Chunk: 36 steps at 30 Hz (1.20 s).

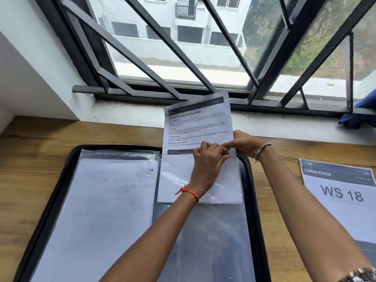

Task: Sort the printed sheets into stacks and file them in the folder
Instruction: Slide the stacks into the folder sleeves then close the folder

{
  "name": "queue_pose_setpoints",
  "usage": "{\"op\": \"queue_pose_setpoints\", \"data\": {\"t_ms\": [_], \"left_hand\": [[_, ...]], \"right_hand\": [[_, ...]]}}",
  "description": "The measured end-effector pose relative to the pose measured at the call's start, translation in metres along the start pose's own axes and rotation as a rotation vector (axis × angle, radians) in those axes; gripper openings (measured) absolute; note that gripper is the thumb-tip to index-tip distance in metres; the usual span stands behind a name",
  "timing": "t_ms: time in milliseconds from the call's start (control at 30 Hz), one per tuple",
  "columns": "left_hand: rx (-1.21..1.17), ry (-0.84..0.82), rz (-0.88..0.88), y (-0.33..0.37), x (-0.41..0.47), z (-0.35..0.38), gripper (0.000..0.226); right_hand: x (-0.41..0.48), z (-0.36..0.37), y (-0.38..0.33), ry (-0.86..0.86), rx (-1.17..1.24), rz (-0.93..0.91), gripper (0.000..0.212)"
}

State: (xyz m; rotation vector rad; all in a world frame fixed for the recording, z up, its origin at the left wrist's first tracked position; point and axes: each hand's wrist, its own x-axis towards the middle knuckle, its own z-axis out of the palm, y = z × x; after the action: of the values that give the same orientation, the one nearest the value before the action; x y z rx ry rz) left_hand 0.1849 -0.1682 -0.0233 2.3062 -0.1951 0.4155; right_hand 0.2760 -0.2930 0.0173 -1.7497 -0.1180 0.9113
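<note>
**Inspector:** First item, the printed sheet (197,123); position?

**Onlooker:** Part-way into a clear sleeve (213,241) on the right half of the open folder (252,190); the lower part lies under the plastic, the upper part stands out past the folder's far edge and reaches over the window sill (122,117); it sits slightly askew to the sleeve.

**Inspector:** The hands?

**Onlooker:** Close together at the sleeve's mouth; whether they touch each other I cannot tell. The left hand (207,165) has its fingers curled down on the plastic lip, pinching it, I judge, to keep the mouth open; the right hand (244,144) pinches the sheet's right edge, forefinger pointing across it, seemingly to steer the paper down.

**Inspector:** Condition of the sheet?

**Onlooker:** White, flat, no crease that I can see; a dark band at the head, a bold title, short blocks of small print too blurred to read; a second dark band lower down, blank below that.

**Inspector:** Surroundings?

**Onlooker:** The folder's left half carries a filled sleeve (101,210) of white paper; a stack (341,196) headed "LIVING ROOM" and "WS 18" lies on the desk (30,159) to the right, well apart from the folder, presumably awaiting filing; a blue cloth (362,115) rests on the sill at the far right.
</note>
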Motion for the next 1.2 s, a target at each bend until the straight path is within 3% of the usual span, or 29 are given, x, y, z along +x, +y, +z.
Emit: {"op": "queue_pose_setpoints", "data": {"t_ms": [67, 167, 233, 333, 433, 600, 667, 767, 867, 1067, 1200], "left_hand": [[0.016, -0.041, 0.005, -0.001, -0.002, -0.001, 0.015], [0.079, -0.082, 0.012, -0.009, -0.009, -0.005, 0.025], [0.143, -0.076, -0.030, -0.019, -0.014, -0.010, 0.027], [0.183, -0.073, -0.103, -0.032, -0.019, -0.018, 0.018], [0.185, -0.073, -0.116, -0.036, -0.018, -0.021, 0.014], [0.155, -0.061, -0.107, -0.030, -0.018, -0.019, 0.012], [0.149, -0.065, -0.108, -0.030, -0.019, -0.019, 0.013], [0.132, -0.066, -0.108, -0.031, -0.020, -0.019, 0.013], [0.125, -0.070, -0.101, -0.031, -0.020, -0.020, 0.012], [0.106, -0.084, -0.081, -0.034, -0.019, -0.021, 0.013], [0.076, -0.087, -0.078, -0.036, -0.018, -0.021, 0.013]], "right_hand": [[0.002, 0.003, -0.002, 0.144, 0.031, 0.009, 0.015], [0.012, 0.007, -0.007, 0.490, 0.120, -0.074, 0.020], [0.014, 0.009, -0.010, 0.561, 0.105, -0.115, 0.026], [0.012, 0.005, -0.011, 0.516, -0.025, -0.023, 0.025], [0.006, 0.001, -0.008, 0.365, -0.161, 0.118, 0.006], [-0.008, -0.004, -0.007, 0.127, -0.127, 0.278, 0.016], [-0.008, -0.006, -0.006, 0.131, -0.180, 0.258, 0.005], [0.007, -0.007, -0.002, 0.322, -0.183, 0.092, 0.037], [0.023, 0.001, -0.007, 0.482, -0.344, -0.094, 0.048], [0.045, 0.036, -0.019, 0.344, -0.970, -0.067, 0.029], [0.046, 0.044, -0.021, 0.321, -1.029, -0.079, 0.018]]}}
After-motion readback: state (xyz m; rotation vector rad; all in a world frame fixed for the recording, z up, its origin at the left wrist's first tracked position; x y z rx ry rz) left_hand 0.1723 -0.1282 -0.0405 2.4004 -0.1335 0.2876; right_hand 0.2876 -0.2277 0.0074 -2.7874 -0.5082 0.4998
